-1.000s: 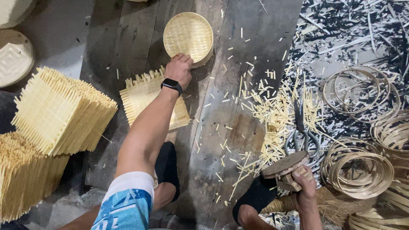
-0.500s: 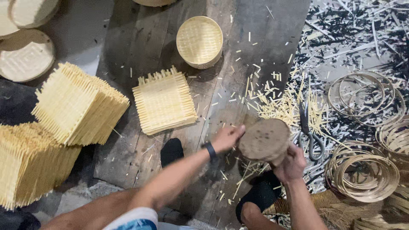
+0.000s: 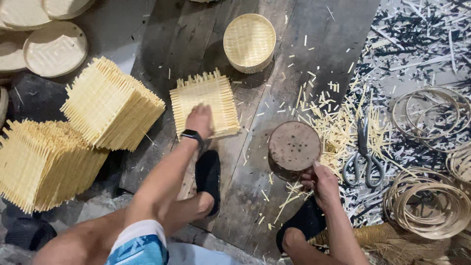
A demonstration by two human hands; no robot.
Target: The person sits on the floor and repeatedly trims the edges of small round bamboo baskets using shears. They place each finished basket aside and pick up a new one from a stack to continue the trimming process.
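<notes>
My left hand [image 3: 200, 121], with a dark watch at the wrist, lies flat on the near edge of a square woven bamboo mat [image 3: 206, 102] on the dark wooden boards. My right hand [image 3: 321, 182] grips the near edge of a round brown wooden disc [image 3: 294, 145] that rests on the boards. A finished round woven bamboo tray [image 3: 249, 41] sits farther away, beyond the mat.
Two stacks of square woven mats [image 3: 110, 105] [image 3: 44, 164] stand at the left. Round woven lids [image 3: 55, 48] lie at the top left. Scissors [image 3: 363, 157] rest among bamboo offcuts [image 3: 333, 122] at the right, near coiled bamboo hoops [image 3: 427, 201]. My feet in dark shoes [image 3: 208, 179] are on the boards.
My left hand left the round tray, came to the disc, then moved out onto the square mat. My right hand brought the disc from my knee onto the boards.
</notes>
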